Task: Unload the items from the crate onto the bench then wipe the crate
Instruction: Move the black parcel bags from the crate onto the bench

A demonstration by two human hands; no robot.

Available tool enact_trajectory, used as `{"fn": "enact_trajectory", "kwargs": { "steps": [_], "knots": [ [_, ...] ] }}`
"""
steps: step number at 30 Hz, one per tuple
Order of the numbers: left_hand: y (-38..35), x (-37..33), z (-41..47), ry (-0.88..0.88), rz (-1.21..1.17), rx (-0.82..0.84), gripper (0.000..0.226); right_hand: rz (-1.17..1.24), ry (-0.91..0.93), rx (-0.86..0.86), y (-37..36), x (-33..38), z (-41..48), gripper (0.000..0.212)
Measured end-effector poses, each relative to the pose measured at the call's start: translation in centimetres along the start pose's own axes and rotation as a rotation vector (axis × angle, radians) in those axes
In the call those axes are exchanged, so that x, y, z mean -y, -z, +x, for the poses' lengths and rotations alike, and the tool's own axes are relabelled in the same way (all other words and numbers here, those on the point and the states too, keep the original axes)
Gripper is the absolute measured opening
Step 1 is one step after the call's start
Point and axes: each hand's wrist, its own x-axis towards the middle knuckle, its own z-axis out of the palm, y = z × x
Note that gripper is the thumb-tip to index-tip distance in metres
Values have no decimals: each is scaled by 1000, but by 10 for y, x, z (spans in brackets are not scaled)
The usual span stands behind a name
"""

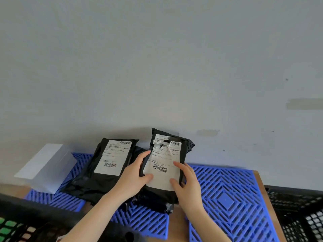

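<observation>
While gripped at both sides, black parcel (185,147) — between left hand (133,174), right hand (189,183).

The left parcel (104,165) and right parcel (167,151) lie side by side at lower centre on grid mats (227,198) over the bench (177,224). A box (47,168) sits lower left. The left crate (21,222) and right crate (297,212) fill the bottom corners.

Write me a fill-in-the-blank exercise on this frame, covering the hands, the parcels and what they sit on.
1. The left hand and the right hand both grip the right parcel, whose white label is ___ at the top.
2. The left parcel lies on grid mats coloured ___.
3. Both parcels are wrapped in ___ plastic.
4. The clear box stands to the ___ of the left parcel.

Missing words: torn; blue; black; left.
</observation>
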Motion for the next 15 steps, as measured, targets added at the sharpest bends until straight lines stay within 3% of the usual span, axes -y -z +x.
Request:
{"fn": "enact_trajectory", "kwargs": {
  "steps": [11,15],
  "knots": [
    [-20,51,43,194,314,326,80,-179,-138,119,-45,-58,27,59],
    [-27,53,43,224,364,352,79,-210,-173,114,-54,-62,28,61]
  ]
}}
